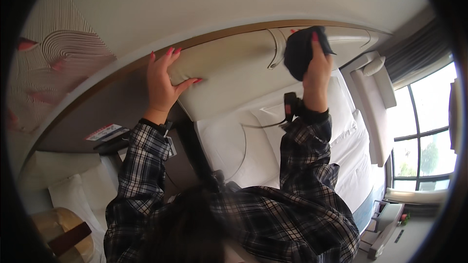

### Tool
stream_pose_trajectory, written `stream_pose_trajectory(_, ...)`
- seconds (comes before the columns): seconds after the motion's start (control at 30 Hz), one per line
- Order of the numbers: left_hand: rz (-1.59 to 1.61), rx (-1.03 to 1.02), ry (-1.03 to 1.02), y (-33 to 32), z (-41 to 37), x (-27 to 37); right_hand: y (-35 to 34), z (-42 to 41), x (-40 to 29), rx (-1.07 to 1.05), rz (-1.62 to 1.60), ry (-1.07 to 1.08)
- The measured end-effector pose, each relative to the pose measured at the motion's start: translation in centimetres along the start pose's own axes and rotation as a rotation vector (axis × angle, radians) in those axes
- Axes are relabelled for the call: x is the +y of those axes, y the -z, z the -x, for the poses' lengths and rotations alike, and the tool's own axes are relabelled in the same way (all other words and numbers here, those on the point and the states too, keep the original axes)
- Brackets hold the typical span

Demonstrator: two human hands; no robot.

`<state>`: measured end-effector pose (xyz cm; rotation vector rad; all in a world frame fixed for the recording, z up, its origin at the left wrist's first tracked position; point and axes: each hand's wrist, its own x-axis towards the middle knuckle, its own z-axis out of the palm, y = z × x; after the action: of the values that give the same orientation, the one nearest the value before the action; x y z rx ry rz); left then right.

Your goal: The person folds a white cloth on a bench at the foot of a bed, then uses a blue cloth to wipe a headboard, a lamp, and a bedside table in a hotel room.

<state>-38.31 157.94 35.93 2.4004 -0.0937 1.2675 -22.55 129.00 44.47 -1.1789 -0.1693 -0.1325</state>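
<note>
A cream padded headboard with a brown trim rail along its top runs across the view. My left hand rests spread at its left end, thumb against the padding and the other fingertips up by the rail. In my right hand is a bunched dark cloth, held against the headboard's right part. The cloth covers some of a red mark and sits beside a strap-like trim with a stud. Below, white pillows lie on a bed with white bedding.
A dark wall panel to the left bears a printed sign. A second bed stands lower left, near a gold-coloured object. On the right are a pale sofa, a window and a desk. A cable hangs from my right wrist.
</note>
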Motion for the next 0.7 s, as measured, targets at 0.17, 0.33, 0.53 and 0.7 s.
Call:
stream_pose_trajectory(0.17, -0.027, 0.007, -0.033, -0.2, -0.2, -0.4, -4.1, -0.2, 3.1, -0.184, 0.363, 0.405)
stream_pose_trajectory(0.33, -0.042, 0.047, -0.057, -0.8, -0.5, -0.3, -10.4, 5.9, 8.8, -0.258, 0.852, 0.889)
stream_pose_trajectory(0.53, 0.028, 0.020, 0.001, 0.0, -1.0, 0.3, -10.1, 5.7, 8.5, -0.584, 0.780, 1.080)
stream_pose_trajectory(0.7, -0.020, 0.011, -0.033, -0.4, -0.9, 1.1, -3.7, -1.4, 5.6, -0.544, 1.031, 1.137)
